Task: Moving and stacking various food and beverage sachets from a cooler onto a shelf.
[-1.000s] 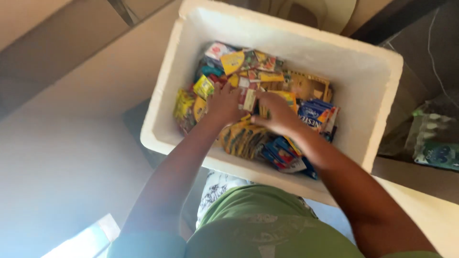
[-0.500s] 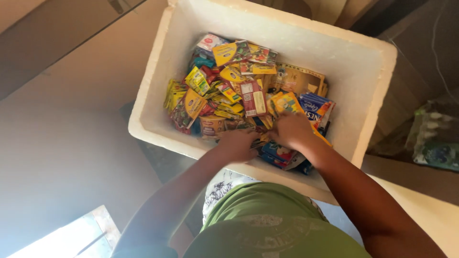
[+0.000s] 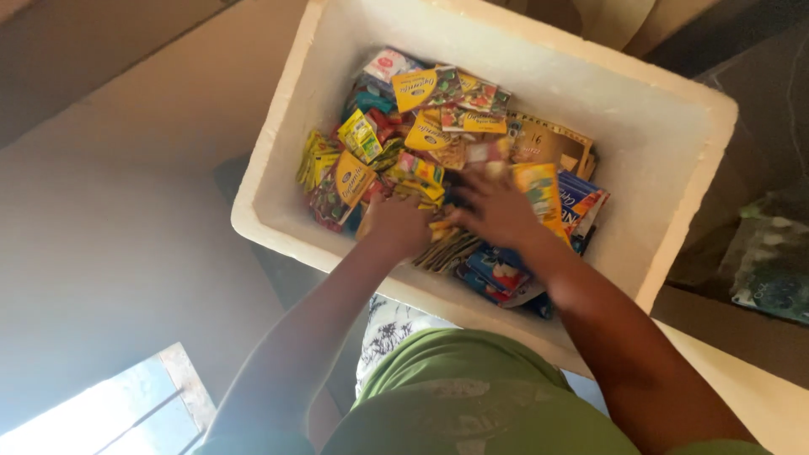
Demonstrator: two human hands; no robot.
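Observation:
A white foam box sits in front of me, filled with several small colourful sachets, mostly yellow, red and blue. Both my hands are down among the packets at the near side of the box. My left hand rests on yellow and red sachets, its fingers curled into the pile. My right hand lies flat with fingers spread over packets beside a yellow packet and blue ones. Whether either hand grips a packet is hidden.
A brown printed card lies at the box's far right inside. My green shirt fills the bottom of the view. A patterned cloth shows under the box. A green bundle sits at the right.
Both hands have moved from the near edge further into the pile, and the box appears shifted right in view.

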